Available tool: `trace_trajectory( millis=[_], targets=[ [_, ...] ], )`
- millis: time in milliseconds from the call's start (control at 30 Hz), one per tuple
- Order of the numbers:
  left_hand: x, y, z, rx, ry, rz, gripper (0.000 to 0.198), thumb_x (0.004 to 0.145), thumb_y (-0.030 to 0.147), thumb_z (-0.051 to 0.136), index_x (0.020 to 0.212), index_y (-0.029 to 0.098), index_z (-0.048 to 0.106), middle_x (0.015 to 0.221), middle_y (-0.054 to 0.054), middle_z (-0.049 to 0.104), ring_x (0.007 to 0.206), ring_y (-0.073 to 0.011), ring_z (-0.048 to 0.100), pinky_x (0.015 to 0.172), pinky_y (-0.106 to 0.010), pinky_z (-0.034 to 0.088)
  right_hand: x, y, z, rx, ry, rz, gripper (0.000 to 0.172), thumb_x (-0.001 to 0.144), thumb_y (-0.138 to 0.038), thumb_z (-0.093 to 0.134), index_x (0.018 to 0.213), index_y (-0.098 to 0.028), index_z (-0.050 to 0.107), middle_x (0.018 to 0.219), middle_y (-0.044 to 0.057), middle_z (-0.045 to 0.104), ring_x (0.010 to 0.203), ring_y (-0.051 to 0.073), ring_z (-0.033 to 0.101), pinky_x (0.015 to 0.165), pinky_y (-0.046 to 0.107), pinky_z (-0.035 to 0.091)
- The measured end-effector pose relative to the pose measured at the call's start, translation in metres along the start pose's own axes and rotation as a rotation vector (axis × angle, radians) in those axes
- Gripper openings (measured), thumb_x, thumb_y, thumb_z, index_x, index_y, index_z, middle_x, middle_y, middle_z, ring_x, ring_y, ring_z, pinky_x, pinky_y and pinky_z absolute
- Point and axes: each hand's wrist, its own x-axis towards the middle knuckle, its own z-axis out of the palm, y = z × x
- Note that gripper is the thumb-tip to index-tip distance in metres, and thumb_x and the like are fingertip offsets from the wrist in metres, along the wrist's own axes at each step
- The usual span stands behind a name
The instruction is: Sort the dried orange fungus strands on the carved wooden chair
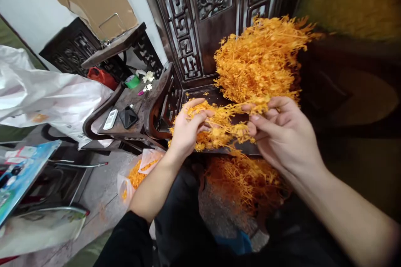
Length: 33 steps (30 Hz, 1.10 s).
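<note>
Orange sprigs with feathery flowers fill the dark carved bench [206, 50]. One sprig [241, 131] stretches between the two hands above the seat, toward its front edge. The left hand [194, 123] closes thumb and fingers on its left part; the right hand [272, 121] pinches its right end between thumb and fingertips.

The work looks under way but far from finished: one large heap [257, 58] remains at the back edge, right of centre, while one loose pile [244, 179] lies below the front edge and one plastic bag [136, 175] on the floor [103, 183], beyond the bench's front left corner, already holds orange bits. Whether the orange under the left hand all belongs to the held sprig cannot be told.

Past the bench's left edge, the side table [139, 102] carries one phone [128, 117], one remote [110, 119], one green tape roll [133, 81] and two white blossoms [148, 77].
</note>
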Motion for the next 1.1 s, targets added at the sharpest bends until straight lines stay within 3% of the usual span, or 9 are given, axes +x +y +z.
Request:
trace_trajectory(
  millis=[167,300,400,533,667,800,867,967,1100],
  targets=[
    [0.001,0.004,0.000,-0.096,-0.099,-0.033,0.057,0.083,0.037,0.082,0.131,0.022,0.057,0.109,-0.007,0.076,0.088,-0.0183,0.075,0.077,-0.031,0.058,0.006,-0.004,0.000,-0.008,-0.031,-0.036,0.044,0.075,-0.012,0.076,0.101,-0.028,0.045,0.115,-0.002,0.071,0.051,0.007,0.060,0.043,0.024,0.046],
    [-0.002,-0.002,-0.001,-0.049,-0.241,-0.044,0.056,0.084,0.049,0.082,0.129,0.022,0.061,0.121,-0.010,0.073,0.111,-0.0245,0.072,0.092,-0.037,0.058,0.005,0.003,0.003,-0.070,-0.052,-0.031,0.047,0.071,-0.015,0.078,0.106,-0.028,0.049,0.118,0.000,0.071,0.050,0.007,0.062,0.045,0.025,0.049],
    [-0.005,-0.008,0.005,0.036,-0.296,-0.049,0.060,0.075,0.039,0.092,0.123,0.020,0.062,0.117,-0.009,0.073,0.111,-0.0248,0.070,0.099,-0.040,0.054,0.005,0.005,0.006,-0.268,-0.046,-0.096,0.051,0.070,-0.016,0.080,0.114,-0.028,0.057,0.109,0.003,0.072,0.052,0.010,0.062,0.047,0.027,0.052],
    [-0.013,-0.010,0.015,-0.004,-0.352,-0.139,0.065,0.074,0.027,0.091,0.128,0.021,0.056,0.108,-0.006,0.071,0.092,-0.0162,0.070,0.087,-0.031,0.054,0.012,0.005,0.004,-0.477,0.057,-0.203,0.039,0.070,-0.016,0.081,0.106,-0.025,0.069,0.070,-0.002,0.063,0.048,0.013,0.057,0.043,0.027,0.046],
    [-0.025,-0.005,0.021,0.049,-0.521,-0.218,0.061,0.081,0.018,0.082,0.134,0.020,0.052,0.100,-0.004,0.073,0.080,-0.0107,0.068,0.073,-0.023,0.048,0.028,0.009,-0.007,-0.304,0.204,-0.175,0.040,0.067,-0.022,0.085,0.103,-0.024,0.067,0.071,-0.003,0.061,0.049,0.013,0.055,0.040,0.026,0.045],
    [-0.030,0.002,0.020,0.126,-0.693,-0.214,0.053,0.090,0.023,0.072,0.139,0.020,0.054,0.101,-0.009,0.079,0.084,-0.0166,0.072,0.075,-0.028,0.049,0.039,0.009,-0.017,-0.063,0.377,-0.138,0.048,0.066,-0.026,0.087,0.103,-0.026,0.055,0.076,-0.006,0.058,0.052,0.009,0.053,0.043,0.022,0.047],
    [-0.027,0.004,0.017,0.178,-0.672,-0.177,0.043,0.095,0.030,0.065,0.136,0.019,0.060,0.108,-0.012,0.081,0.100,-0.0225,0.074,0.088,-0.035,0.051,0.036,0.006,-0.017,-0.004,0.302,-0.060,0.049,0.067,-0.025,0.087,0.101,-0.026,0.053,0.080,-0.006,0.060,0.059,0.010,0.059,0.051,0.022,0.053],
    [-0.020,0.007,0.012,0.351,-0.515,-0.018,0.037,0.100,0.037,0.056,0.130,0.019,0.067,0.106,-0.011,0.082,0.111,-0.0263,0.072,0.103,-0.042,0.049,0.024,0.001,-0.009,-0.030,0.136,-0.021,0.044,0.067,-0.024,0.088,0.096,-0.025,0.055,0.088,-0.003,0.065,0.073,0.013,0.066,0.067,0.027,0.060],
    [-0.015,0.008,0.010,0.644,-0.234,0.334,0.041,0.088,0.046,0.077,0.122,0.023,0.075,0.117,-0.011,0.078,0.119,-0.0292,0.067,0.112,-0.046,0.044,0.003,-0.001,0.005,-0.292,0.008,-0.052,0.040,0.070,-0.029,0.090,0.098,-0.025,0.061,0.089,0.001,0.068,0.070,0.017,0.066,0.065,0.033,0.062]
  ],
)
